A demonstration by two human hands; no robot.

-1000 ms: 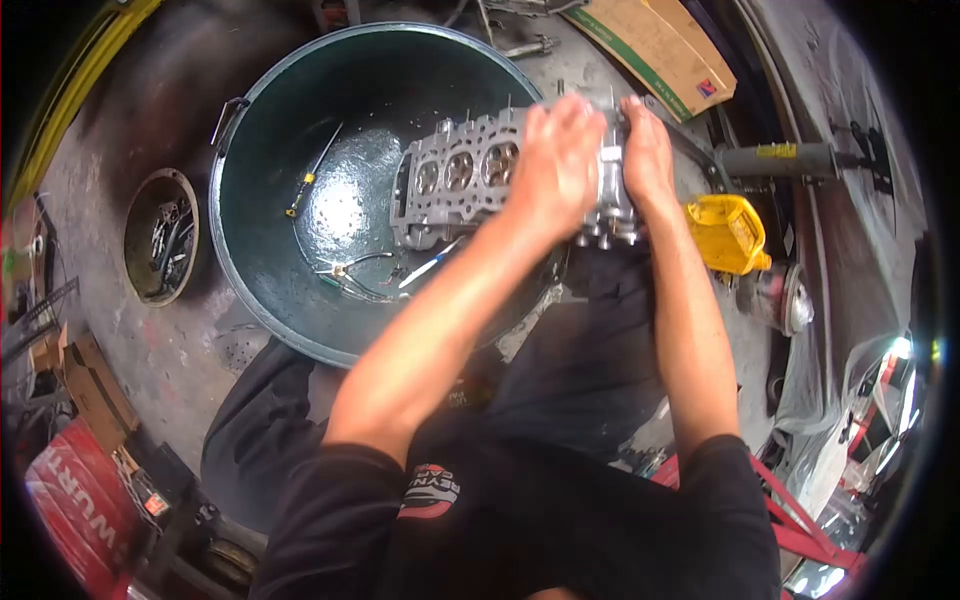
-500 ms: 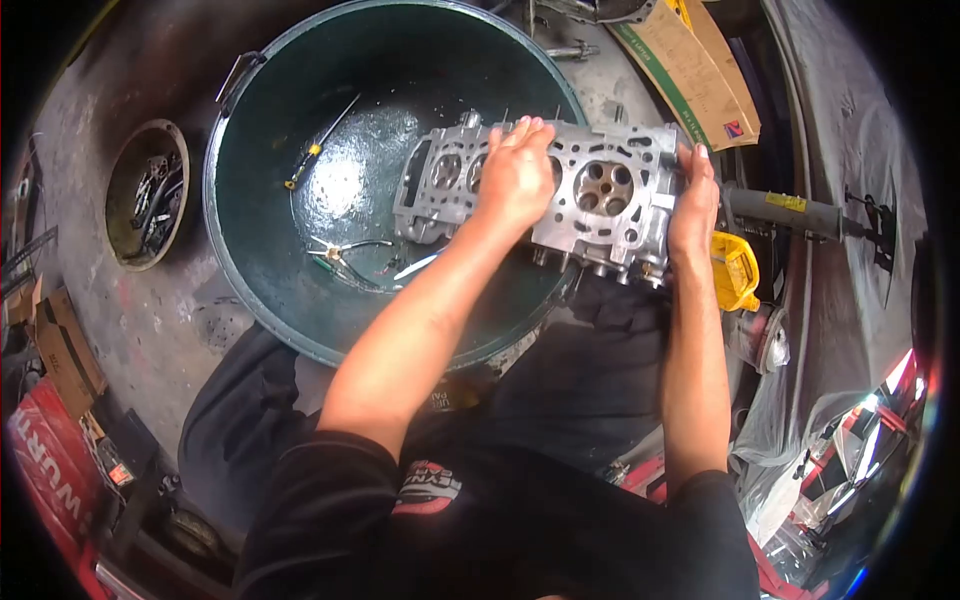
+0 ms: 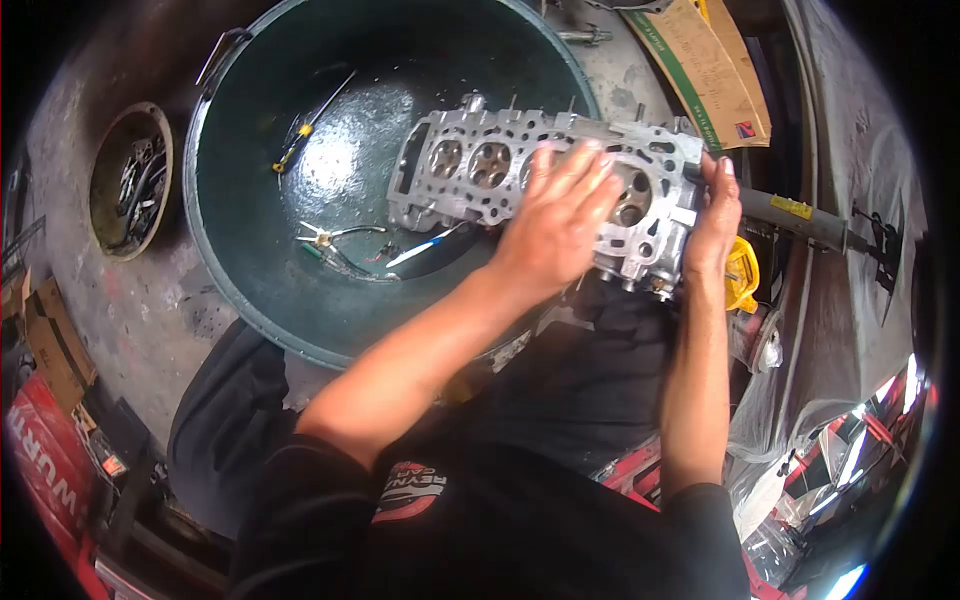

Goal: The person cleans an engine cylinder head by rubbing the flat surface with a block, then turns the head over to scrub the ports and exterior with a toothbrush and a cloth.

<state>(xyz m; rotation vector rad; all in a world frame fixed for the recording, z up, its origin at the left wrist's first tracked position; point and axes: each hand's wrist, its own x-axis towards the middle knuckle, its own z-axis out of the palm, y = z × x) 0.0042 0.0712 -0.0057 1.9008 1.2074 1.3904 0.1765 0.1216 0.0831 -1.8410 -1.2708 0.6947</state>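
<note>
A grey metal cylinder head (image 3: 467,197) lies across the right side of a large dark green tub (image 3: 245,225), its flat face with round combustion chambers turned up. My left hand (image 3: 560,228) rests on that face right of the middle, fingers stretched out and blurred a little. At the right end, my right hand (image 3: 712,222) grips the casting, fingers along its far corner. Inside the tub lie a screwdriver (image 3: 292,149) with a yellow and black handle, pliers (image 3: 325,238) and a thin white and blue tool (image 3: 422,248).
A round metal pan (image 3: 105,205) of metal parts stands on the floor at left. Cardboard (image 3: 705,75) lies at upper right. A yellow plastic piece (image 3: 742,275) and a grey cylinder (image 3: 795,212) sit beyond my right hand, beside plastic sheeting (image 3: 830,330).
My left hand has slid right along the cylinder head's face, uncovering chambers on the left. My right hand stays at the end. The view has shifted slightly.
</note>
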